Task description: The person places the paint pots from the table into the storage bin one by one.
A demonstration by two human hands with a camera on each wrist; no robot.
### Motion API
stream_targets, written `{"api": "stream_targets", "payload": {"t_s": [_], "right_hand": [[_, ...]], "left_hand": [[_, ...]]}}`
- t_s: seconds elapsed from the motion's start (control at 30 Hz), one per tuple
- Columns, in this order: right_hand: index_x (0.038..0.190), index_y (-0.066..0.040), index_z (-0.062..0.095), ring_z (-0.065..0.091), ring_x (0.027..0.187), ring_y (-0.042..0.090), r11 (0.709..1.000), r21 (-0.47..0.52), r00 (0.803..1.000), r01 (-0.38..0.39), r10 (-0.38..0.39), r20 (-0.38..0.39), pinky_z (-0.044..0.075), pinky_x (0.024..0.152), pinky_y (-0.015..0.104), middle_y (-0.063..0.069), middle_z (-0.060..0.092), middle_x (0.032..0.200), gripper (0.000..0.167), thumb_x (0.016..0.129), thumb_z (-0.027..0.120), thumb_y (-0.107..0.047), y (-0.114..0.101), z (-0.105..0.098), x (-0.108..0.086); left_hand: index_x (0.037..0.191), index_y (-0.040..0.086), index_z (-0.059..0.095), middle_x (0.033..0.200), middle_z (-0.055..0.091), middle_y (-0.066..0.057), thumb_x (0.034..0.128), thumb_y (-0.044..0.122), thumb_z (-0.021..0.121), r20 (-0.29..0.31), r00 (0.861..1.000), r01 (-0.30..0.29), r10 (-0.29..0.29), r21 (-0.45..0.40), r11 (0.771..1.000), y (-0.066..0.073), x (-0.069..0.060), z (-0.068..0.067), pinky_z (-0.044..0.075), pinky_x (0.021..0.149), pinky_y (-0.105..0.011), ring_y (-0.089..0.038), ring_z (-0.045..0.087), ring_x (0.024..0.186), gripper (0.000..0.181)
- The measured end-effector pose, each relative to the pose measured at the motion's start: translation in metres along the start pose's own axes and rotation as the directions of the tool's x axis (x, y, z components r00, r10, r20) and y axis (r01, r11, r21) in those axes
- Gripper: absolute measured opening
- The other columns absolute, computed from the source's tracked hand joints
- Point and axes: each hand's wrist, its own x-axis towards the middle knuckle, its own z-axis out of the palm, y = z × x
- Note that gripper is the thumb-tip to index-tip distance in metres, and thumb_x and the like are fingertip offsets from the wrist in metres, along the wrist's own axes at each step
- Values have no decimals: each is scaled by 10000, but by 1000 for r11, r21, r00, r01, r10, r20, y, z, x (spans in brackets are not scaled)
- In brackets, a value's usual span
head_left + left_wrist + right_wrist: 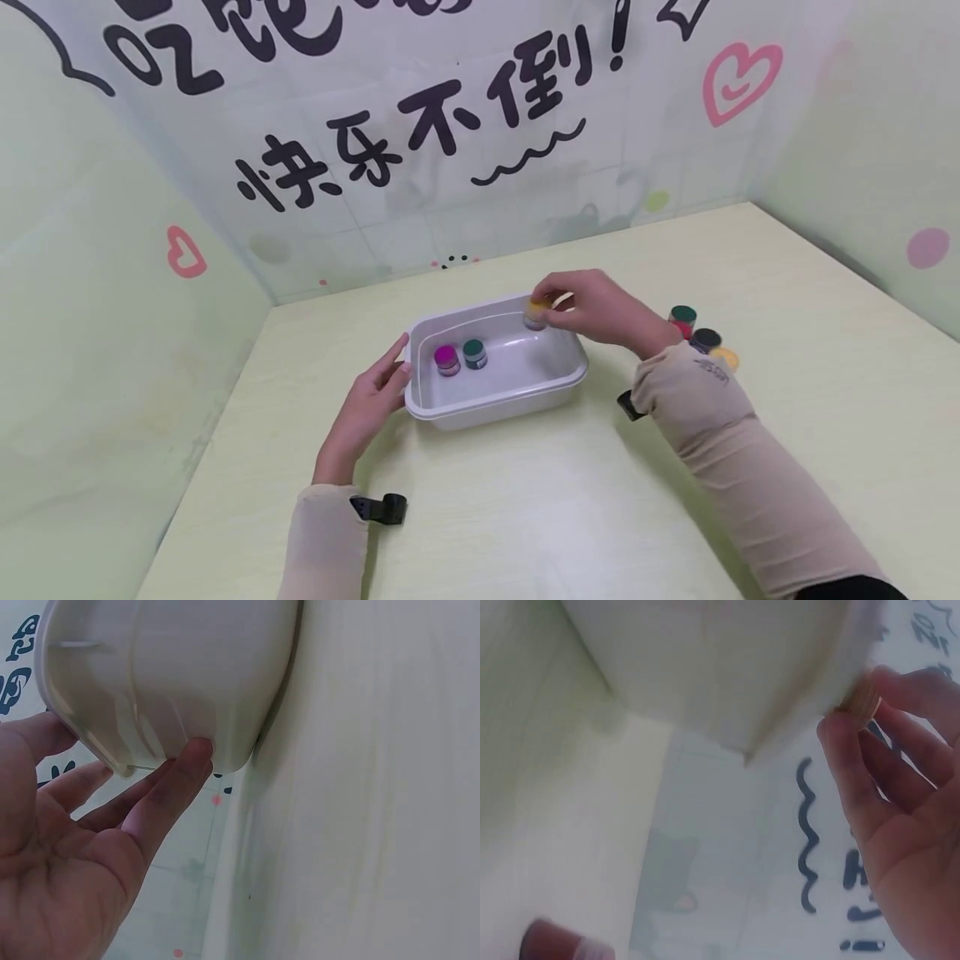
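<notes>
A white plastic basin (495,408) stands on the table, with a magenta-lidded little jar (447,360) and a green-lidded jar (475,354) inside near its left end. At that end my left hand (372,396) rests against the outer wall and rim with fingers extended; the left wrist view shows a fingertip (199,748) pressed on the basin's side. Over the basin's far right part, my right hand (596,310) pinches a small yellow-lidded jar (535,313) between thumb and fingers. The right wrist view shows that jar (861,703) blurred, partly behind the rim.
Right of the basin, beside my right wrist, several more jars cluster: green (682,317), red (681,330), black (705,340) and yellow (724,358). The right forearm partly covers them. A printed wall sheet (420,200) rises behind the pale table (510,500).
</notes>
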Motion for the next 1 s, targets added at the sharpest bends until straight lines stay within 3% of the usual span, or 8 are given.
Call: {"api": "stream_targets", "payload": {"t_s": [0.23, 0.4, 0.73, 1.0], "right_hand": [[1039, -57, 727, 651, 954, 210, 995, -75, 991, -70, 79, 112, 590, 868, 365, 65, 713, 1008, 163, 878, 727, -81, -6, 27, 24], [1015, -45, 726, 630, 912, 197, 989, -126, 983, -70, 91, 162, 579, 856, 334, 64, 702, 970, 146, 875, 739, -84, -7, 43, 35], [926, -58, 726, 558, 780, 181, 961, -270, 983, -59, 103, 152, 512, 743, 298, 29, 651, 815, 84, 861, 760, -99, -10, 68, 48], [989, -28, 721, 598, 807, 189, 960, -257, 970, -109, 160, 186, 566, 778, 314, 58, 677, 880, 136, 870, 754, -85, -7, 75, 49]], "left_hand": [[1558, 349, 294, 1490, 464, -180, 1040, 367, 507, -3, 1000, -4, 4, 5, 1000, 1, 0, 0, 552, 981, -390, -323, 501, 1331, 560], [1560, 338, 291, 1486, 466, -186, 1043, 352, 505, -2, 1000, -4, 4, 6, 1000, 1, -1, 0, 552, 981, -383, -326, 507, 1324, 560], [1551, 367, 299, 1487, 467, -174, 1039, 365, 509, 0, 1000, -4, 4, 15, 1000, -1, -1, -1, 551, 983, -379, -316, 509, 1324, 552], [1556, 350, 300, 1450, 502, -179, 1042, 348, 510, 1, 1000, -15, 15, 14, 1000, 1, -1, 0, 558, 972, -374, -318, 533, 1296, 555]]}}
